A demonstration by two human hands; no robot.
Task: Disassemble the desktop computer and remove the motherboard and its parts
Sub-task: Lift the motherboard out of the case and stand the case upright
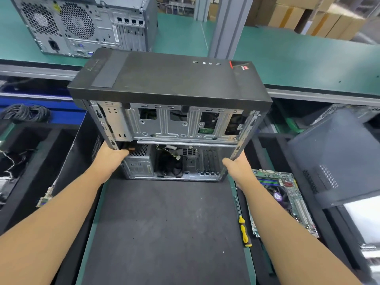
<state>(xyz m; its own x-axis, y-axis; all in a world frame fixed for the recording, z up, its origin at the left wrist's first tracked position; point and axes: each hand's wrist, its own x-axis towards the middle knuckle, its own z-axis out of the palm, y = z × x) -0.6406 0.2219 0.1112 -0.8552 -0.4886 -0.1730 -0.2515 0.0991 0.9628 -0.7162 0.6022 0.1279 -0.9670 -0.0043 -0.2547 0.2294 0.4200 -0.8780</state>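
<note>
Squarely in the middle of the view, the computer case (170, 120) is held with its open side facing the camera and its dark front panel (164, 77) uppermost, tilted toward the person. Its lower end sits at the far edge of the black mat (164, 233); whether it rests there or hangs just clear is not certain. Inside, a bare metal drive cage (164, 124) fills the upper half. Below it are a power supply (137, 166) on the left, a black fan (170, 168) beside it and a few loose wires (170, 149). The left hand (112, 152) grips the case's left edge, thumb in front and fingers wrapped out of sight behind the frame. The right hand (236, 164) clamps the right edge in the same way. Just right of the mat lies a yellow-and-black screwdriver (244, 233), and beside that a motherboard (285, 200) lies flat, outside the case. Farther right a dark side panel (333, 157) leans at an angle. On the left, a coil of black cables (24, 113) sits in a blue bin. Beyond the case, a second tower (82, 25) stands on the green conveyor belt (308, 64), its rear facing the camera, and cardboard boxes (308, 17) are stacked in the far right background.
</note>
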